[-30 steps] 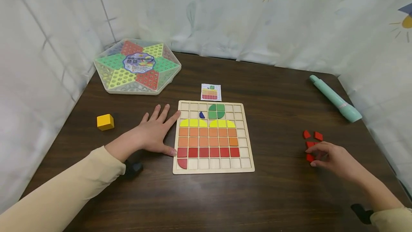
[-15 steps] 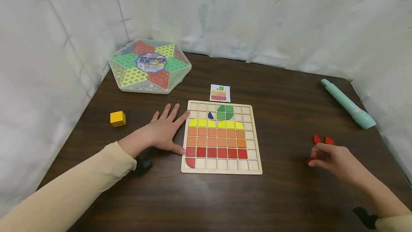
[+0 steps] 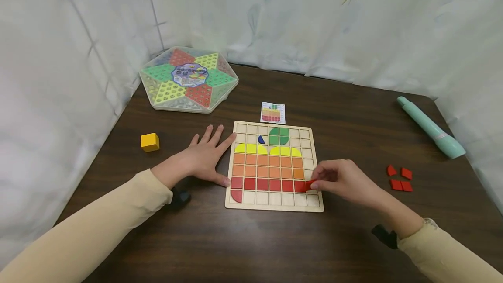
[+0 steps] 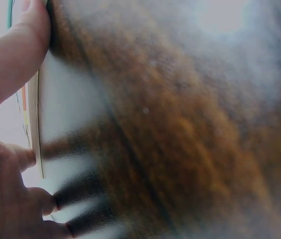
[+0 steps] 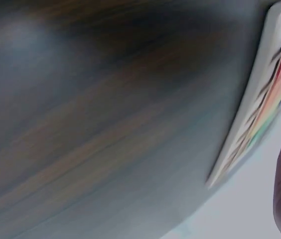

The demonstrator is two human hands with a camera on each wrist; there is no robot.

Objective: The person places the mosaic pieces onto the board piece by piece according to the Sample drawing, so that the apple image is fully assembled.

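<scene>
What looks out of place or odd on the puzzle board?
One small dark blue piece sits alone in the second row of the puzzle board, left of the green leaf. It fills only part of its cell, and no other piece there is blue.

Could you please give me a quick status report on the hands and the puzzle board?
Left hand flat on table, bracing wooden grid board. Right hand pinching red square tile over red row's right end. Nothing in the way.
</scene>
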